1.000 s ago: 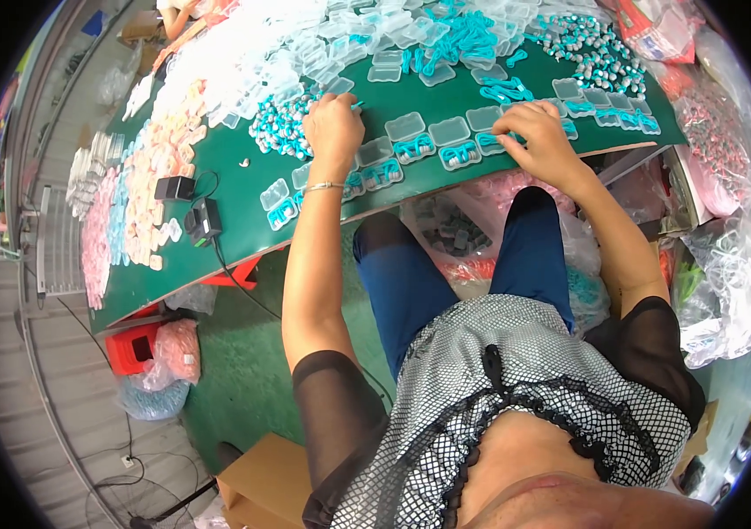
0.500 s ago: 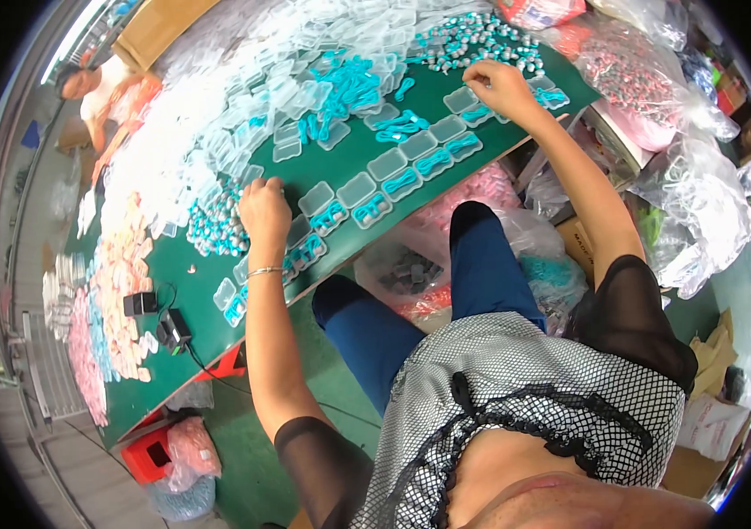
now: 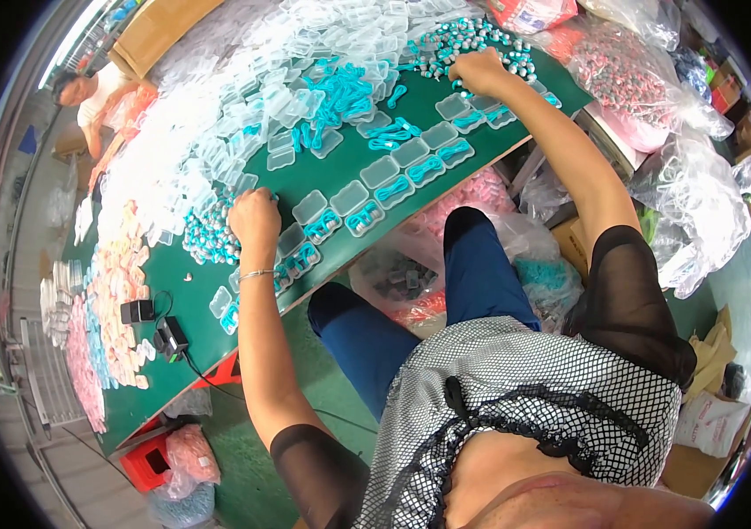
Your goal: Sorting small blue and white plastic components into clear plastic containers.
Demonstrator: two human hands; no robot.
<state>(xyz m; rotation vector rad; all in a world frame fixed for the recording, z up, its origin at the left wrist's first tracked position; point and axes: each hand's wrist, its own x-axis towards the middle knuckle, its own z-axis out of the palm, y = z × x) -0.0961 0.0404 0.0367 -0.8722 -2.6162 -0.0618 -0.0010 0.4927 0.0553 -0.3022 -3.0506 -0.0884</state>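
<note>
A long green table (image 3: 349,167) holds rows of small clear plastic cases (image 3: 360,196), many with coiled teal cables inside. My left hand (image 3: 256,220) rests curled on the table beside a heap of small teal and silver parts (image 3: 208,236), with a bracelet on its wrist. My right hand (image 3: 478,70) reaches far across to another heap of teal and silver parts (image 3: 472,37), fingers bent down into it. What either hand holds is hidden. A pile of loose teal cables (image 3: 340,93) lies between them.
Heaps of empty clear cases (image 3: 217,97) cover the table's far side. Pink and orange pieces (image 3: 115,291) and black adapters (image 3: 151,322) lie at the left end. Plastic bags (image 3: 684,203) stand at my right, a red box (image 3: 151,458) on the floor. Another person (image 3: 93,93) sits far left.
The view swung, so the table now tilts up to the right. My right hand moved from the front cases to the far heap of parts. My left hand stayed by its heap.
</note>
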